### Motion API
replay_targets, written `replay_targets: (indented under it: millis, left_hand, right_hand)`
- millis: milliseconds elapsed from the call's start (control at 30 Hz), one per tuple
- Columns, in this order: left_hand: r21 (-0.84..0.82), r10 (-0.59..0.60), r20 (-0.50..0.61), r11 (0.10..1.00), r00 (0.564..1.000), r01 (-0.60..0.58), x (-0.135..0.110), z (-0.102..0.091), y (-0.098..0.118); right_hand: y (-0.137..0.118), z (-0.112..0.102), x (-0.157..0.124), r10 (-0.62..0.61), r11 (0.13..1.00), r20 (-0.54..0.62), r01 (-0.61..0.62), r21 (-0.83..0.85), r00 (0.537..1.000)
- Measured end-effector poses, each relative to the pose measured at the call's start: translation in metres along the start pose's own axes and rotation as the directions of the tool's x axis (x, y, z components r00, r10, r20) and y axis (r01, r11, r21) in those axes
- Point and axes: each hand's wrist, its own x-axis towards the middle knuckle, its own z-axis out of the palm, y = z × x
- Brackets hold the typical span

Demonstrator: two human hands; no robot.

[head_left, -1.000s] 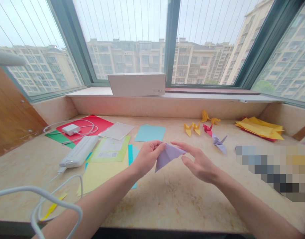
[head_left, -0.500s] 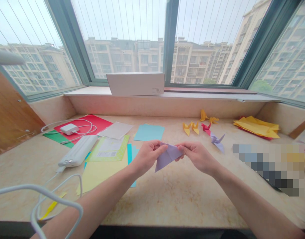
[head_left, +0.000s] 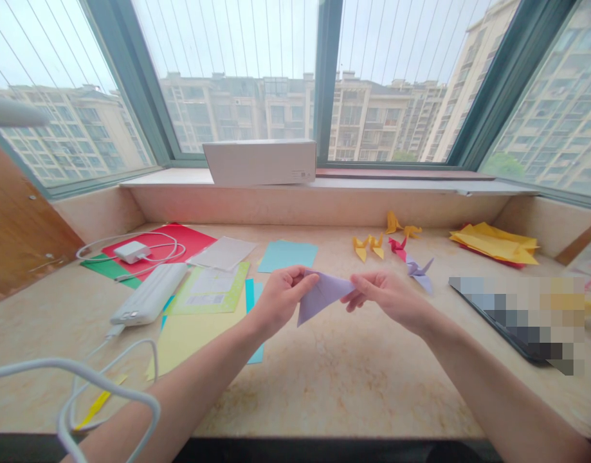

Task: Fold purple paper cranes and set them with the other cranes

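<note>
Head view: both hands pinch a folded lilac paper triangle above the stone counter, left hand closed on its left corner, right hand on its right; paper cranes lie farther right.

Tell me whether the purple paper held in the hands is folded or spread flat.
Folded. The purple paper is a pointed triangle rather than a square sheet, pinched at its top corners by the left hand and the right hand.
</note>
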Motion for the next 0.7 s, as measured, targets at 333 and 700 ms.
replay_targets:
  millis: [333, 700]
  left_hand:
    - [-0.031, -0.010, 0.039, 0.999, 0.999, 0.011, 0.000, 0.000, -0.001]
    - [0.005, -0.015, 0.108, 1.000, 0.994, 0.015, 0.001, 0.001, -0.009]
  right_hand:
    - [0.003, 0.001, 0.001, -0.076, 0.994, -0.074, 0.070, -0.080, 0.994]
    - [0.011, 0.003, 0.002, -0.079, 0.971, -0.075, 0.060, -0.230, 0.994]
